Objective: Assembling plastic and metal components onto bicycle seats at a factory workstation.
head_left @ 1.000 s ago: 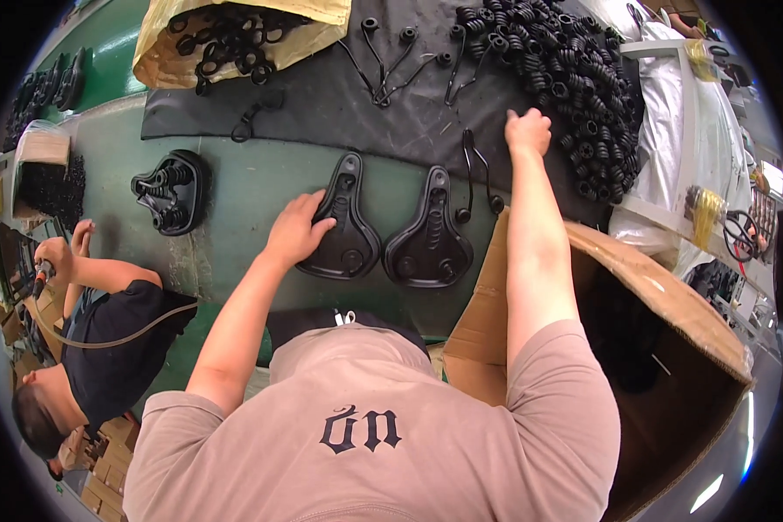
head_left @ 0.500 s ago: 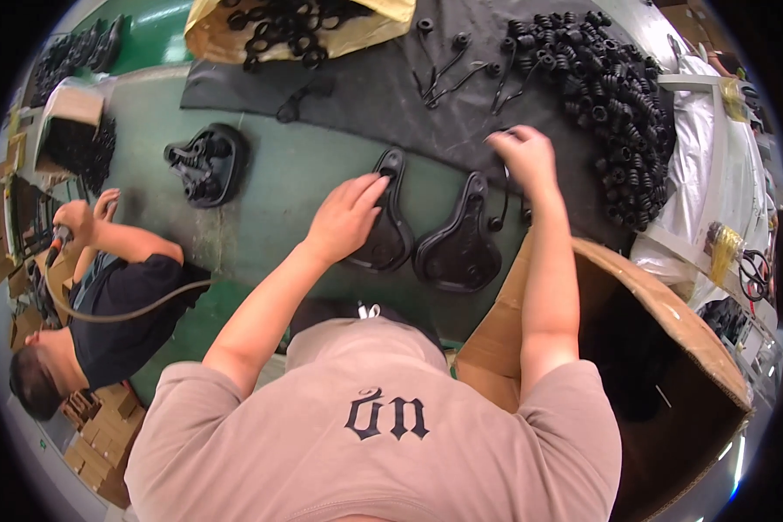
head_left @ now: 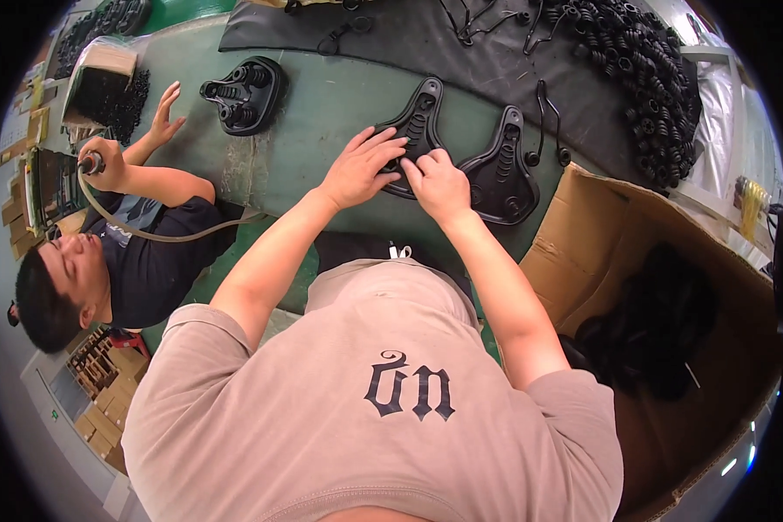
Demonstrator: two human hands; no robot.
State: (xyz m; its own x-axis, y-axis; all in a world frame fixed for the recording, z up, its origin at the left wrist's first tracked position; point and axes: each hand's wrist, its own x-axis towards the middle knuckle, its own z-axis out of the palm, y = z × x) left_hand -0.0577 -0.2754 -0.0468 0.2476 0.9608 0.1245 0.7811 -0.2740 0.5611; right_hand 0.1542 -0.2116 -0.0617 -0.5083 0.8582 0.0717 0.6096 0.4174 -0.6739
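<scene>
In front of me on the green table lies a black bicycle saddle shell (head_left: pixel 424 117), nose pointing away. My left hand (head_left: pixel 361 167) rests on its left side with the fingers stretched out. On the shell's near part, my right hand (head_left: pixel 440 184) has its fingers curled together; what they hold, if anything, is hidden beneath them. Just right of it lies a second black saddle shell (head_left: pixel 506 183). Beside that one is a bent black wire rail (head_left: pixel 544 130) with round ends.
A saddle with springs (head_left: pixel 245 94) stands at left. Black springs (head_left: pixel 644 87) are heaped on the dark sheet (head_left: pixel 391 42), near more wire rails (head_left: pixel 470 26). An open cardboard box (head_left: pixel 574 217) stands at right. Another person (head_left: pixel 148 235) holds a hosed tool (head_left: pixel 91 163).
My right hand has come from the dark sheet left to the saddle shell, close to my left hand. The whole view has shifted, and the other person's free hand is raised with fingers spread.
</scene>
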